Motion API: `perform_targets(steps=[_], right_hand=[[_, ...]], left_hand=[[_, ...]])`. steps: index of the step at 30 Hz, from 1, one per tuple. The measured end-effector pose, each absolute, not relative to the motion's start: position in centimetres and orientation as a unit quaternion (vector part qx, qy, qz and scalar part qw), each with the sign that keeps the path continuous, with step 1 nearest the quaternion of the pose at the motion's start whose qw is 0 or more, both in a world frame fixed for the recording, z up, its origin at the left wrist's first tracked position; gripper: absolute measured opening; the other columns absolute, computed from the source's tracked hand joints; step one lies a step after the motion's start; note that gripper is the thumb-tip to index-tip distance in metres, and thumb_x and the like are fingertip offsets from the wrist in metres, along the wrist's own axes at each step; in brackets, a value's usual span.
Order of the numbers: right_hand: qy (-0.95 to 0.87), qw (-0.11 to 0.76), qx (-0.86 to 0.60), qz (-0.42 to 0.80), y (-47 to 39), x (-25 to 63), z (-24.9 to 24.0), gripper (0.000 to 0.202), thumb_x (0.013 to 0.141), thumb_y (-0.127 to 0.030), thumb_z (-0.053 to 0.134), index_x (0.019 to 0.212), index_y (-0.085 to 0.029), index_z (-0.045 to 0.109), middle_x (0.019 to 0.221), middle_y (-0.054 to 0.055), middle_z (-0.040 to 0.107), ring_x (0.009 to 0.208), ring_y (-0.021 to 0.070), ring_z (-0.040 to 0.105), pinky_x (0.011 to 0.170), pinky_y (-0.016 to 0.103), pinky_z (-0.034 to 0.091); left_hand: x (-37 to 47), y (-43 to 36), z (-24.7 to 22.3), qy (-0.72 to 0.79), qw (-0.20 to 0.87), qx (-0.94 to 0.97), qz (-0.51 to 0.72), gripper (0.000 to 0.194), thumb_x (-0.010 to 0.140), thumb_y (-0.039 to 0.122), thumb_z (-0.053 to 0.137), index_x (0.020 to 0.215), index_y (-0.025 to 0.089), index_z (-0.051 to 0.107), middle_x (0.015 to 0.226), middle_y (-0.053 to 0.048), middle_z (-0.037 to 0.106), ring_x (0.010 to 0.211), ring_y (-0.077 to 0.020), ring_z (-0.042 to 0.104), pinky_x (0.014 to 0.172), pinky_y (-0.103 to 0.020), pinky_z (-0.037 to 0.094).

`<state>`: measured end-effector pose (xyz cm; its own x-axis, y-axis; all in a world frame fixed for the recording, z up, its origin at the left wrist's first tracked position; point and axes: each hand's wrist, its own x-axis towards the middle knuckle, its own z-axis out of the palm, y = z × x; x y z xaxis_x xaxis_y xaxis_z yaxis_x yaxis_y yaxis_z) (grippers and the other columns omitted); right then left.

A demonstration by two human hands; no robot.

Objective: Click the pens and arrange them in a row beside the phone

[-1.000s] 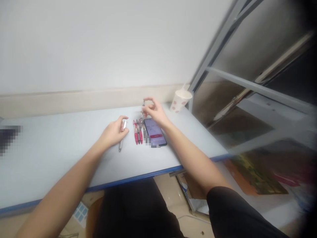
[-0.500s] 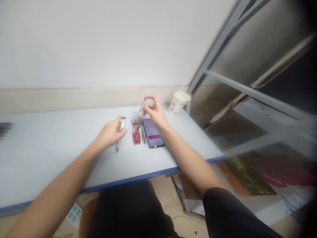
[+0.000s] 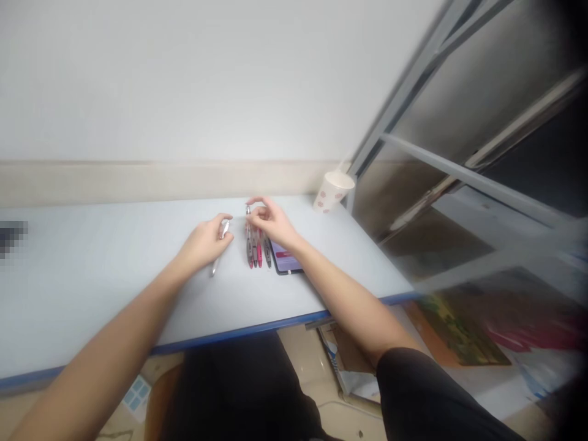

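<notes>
Between the thumb and fingers of my left hand (image 3: 205, 245) is a silver-grey pen (image 3: 215, 263), its lower end slanting toward the desk's front edge. My right hand (image 3: 274, 223) is closed on a grey pen (image 3: 248, 236), pinched near its upper end. That pen hangs over or rests on the left side of a row of pens; I cannot tell whether it touches them. In the row lie pink and dark pens (image 3: 260, 256), with a dark grey pen (image 3: 267, 254) a little to the right. A lit smartphone (image 3: 285, 263) lies beside them, partly hidden under my right forearm.
A white paper cup (image 3: 334, 191) with red flower prints stands at the back right of the pale blue desk (image 3: 114, 257). A grey metal frame (image 3: 390, 122) rises along the right side. The wall (image 3: 206, 86) closes off the back.
My right hand has moved left and slightly down with its pen, from above the phone's left edge to the left side of the row. My left hand has hardly moved.
</notes>
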<state>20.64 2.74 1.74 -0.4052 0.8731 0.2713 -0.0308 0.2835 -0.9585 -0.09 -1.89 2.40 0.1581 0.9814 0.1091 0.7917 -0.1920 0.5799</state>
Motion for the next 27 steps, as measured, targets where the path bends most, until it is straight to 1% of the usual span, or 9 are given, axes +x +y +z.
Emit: perform_targets(steps=[3,7,14,18,21,23,25,27], right_hand=[[-0.672,0.437,-0.322,0.503,2.4,20.2,1.4,0.044,0.084,-0.039,0.074,0.119,-0.023,0.052,0.069,-0.008,0.058,0.066,0.0148,0.058,0.068,0.03,0.048],[-0.67,0.443,-0.32,0.502,2.3,19.8,1.1,0.038,0.084,-0.041,0.074,0.111,-0.024,0.053,0.068,-0.009,0.057,0.062,0.0133,0.056,0.066,0.029,0.049],[-0.69,0.414,-0.328,0.495,2.1,19.6,1.5,0.035,0.086,-0.04,0.071,0.11,-0.023,0.053,0.067,-0.009,0.055,0.063,0.0139,0.057,0.064,0.028,0.048],[-0.7,0.411,-0.339,0.475,2.5,19.9,1.5,0.041,0.087,-0.039,0.069,0.12,-0.024,0.05,0.07,-0.008,0.058,0.066,0.015,0.059,0.067,0.029,0.049],[-0.736,0.383,-0.358,0.429,3.2,20.2,1.0,0.041,0.089,-0.038,0.067,0.124,-0.023,0.051,0.073,-0.006,0.061,0.067,0.0159,0.06,0.071,0.031,0.05],[-0.767,0.356,-0.377,0.377,3.7,20.4,0.6,0.037,0.09,-0.035,0.066,0.123,-0.022,0.055,0.082,-0.002,0.066,0.076,0.0183,0.063,0.076,0.034,0.051],[-0.799,0.334,-0.395,0.306,4.0,20.5,0.3,0.037,0.091,-0.031,0.067,0.126,-0.021,0.059,0.103,0.006,0.073,0.098,0.0239,0.065,0.088,0.039,0.051],[-0.831,0.308,-0.396,0.241,4.1,20.6,0.3,0.04,0.092,-0.028,0.068,0.131,-0.021,0.063,0.126,0.012,0.071,0.119,0.0292,0.059,0.101,0.045,0.046]], left_hand=[[-0.3,-1.7,2.3,0.606,0.196,0.733,0.24,0.052,0.09,0.027,0.053,0.14,0.018,0.063,0.083,-0.004,0.069,0.08,-0.0259,0.066,0.077,-0.035,0.046],[-0.5,-1.7,1.9,0.596,0.187,0.74,0.252,0.05,0.089,0.027,0.054,0.138,0.02,0.064,0.082,-0.004,0.068,0.078,-0.0256,0.066,0.076,-0.035,0.046],[-0.7,-1.7,1.6,0.579,0.183,0.748,0.268,0.047,0.09,0.029,0.056,0.136,0.021,0.066,0.079,-0.004,0.068,0.074,-0.0255,0.065,0.073,-0.034,0.046],[-0.7,-1.7,1.5,0.577,0.183,0.753,0.26,0.047,0.091,0.028,0.055,0.137,0.022,0.065,0.077,-0.003,0.067,0.073,-0.0249,0.065,0.072,-0.033,0.045],[-0.7,-1.7,1.5,0.577,0.185,0.754,0.253,0.047,0.09,0.028,0.055,0.136,0.022,0.064,0.078,-0.003,0.067,0.072,-0.0247,0.064,0.071,-0.033,0.045],[-0.7,-1.7,1.5,0.577,0.187,0.755,0.249,0.045,0.09,0.028,0.055,0.134,0.022,0.064,0.077,-0.003,0.066,0.072,-0.0249,0.064,0.071,-0.034,0.044],[-0.6,-1.8,1.6,0.577,0.188,0.757,0.242,0.044,0.09,0.028,0.055,0.132,0.021,0.064,0.076,-0.002,0.066,0.072,-0.0251,0.063,0.07,-0.034,0.043],[-0.6,-1.8,1.6,0.579,0.197,0.757,0.231,0.044,0.09,0.027,0.055,0.132,0.021,0.063,0.076,-0.002,0.065,0.071,-0.025,0.063,0.069,-0.033,0.042]])
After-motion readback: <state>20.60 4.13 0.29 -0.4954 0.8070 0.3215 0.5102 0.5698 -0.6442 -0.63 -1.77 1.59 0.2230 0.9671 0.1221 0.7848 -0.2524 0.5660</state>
